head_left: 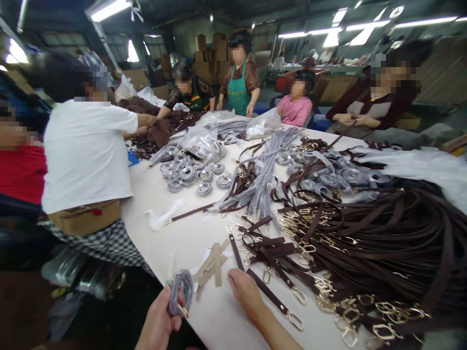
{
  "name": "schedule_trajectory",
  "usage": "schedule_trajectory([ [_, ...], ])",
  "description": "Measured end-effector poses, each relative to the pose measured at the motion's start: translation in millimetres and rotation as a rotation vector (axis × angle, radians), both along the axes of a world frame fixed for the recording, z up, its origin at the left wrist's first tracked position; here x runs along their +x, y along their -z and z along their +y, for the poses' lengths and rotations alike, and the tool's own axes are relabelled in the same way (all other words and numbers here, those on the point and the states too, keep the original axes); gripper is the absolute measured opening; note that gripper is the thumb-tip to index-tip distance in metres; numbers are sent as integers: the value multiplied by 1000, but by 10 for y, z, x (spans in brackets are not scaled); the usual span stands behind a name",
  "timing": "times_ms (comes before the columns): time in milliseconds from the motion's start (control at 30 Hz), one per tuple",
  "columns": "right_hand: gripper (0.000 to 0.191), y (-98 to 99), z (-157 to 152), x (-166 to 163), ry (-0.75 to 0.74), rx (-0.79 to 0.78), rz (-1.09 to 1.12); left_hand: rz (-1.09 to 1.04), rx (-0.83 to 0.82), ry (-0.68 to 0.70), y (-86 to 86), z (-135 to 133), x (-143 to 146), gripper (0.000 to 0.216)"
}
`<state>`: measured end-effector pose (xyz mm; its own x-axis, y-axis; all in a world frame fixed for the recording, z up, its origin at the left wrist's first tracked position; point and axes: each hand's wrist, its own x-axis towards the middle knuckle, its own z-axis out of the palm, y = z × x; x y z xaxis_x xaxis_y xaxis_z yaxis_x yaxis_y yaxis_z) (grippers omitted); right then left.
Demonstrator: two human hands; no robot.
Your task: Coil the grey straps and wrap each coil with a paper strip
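Note:
My left hand [159, 318] is closed round a coiled strap wrapped in clear plastic [180, 292], held at the near edge of the white table [189, 243]. On the tabletop lies my right hand [245, 291], beside a dark brown strap with a gold buckle [277, 304]; its fingers point away and are mostly hidden. Several beige card strips [213, 267] lie just beyond both hands. A big heap of brown straps with gold clasps [365, 243] fills the right side.
Wrapped coils [189, 175] and bagged straps [262, 175] cover the table's middle. A person in a white shirt [85, 150] stands at the left edge, reaching over the table. Several other people work at the far end, with cardboard boxes [209, 58] behind.

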<state>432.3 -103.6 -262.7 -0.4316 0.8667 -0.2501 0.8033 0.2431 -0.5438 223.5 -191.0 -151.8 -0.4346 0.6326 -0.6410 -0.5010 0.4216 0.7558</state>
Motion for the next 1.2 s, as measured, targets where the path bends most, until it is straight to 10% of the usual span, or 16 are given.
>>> schedule_trajectory([
  [233, 44, 186, 368, -749, 145, -98, -151, 30, 32, 6, -73, -89, -117, 58],
  [533, 5, 147, 446, -336, 162, -189, 85, 88, 93, 135, -68, 157, -49, 55],
  [1000, 50, -935, -312, 548, 475, -579, 941, -71, 224, 433, -194, 552, 544, 52],
  [1200, 53, -1042, -422, 702, 663, -640, 1222, -109, 225, 527, -301, 624, 807, 55],
])
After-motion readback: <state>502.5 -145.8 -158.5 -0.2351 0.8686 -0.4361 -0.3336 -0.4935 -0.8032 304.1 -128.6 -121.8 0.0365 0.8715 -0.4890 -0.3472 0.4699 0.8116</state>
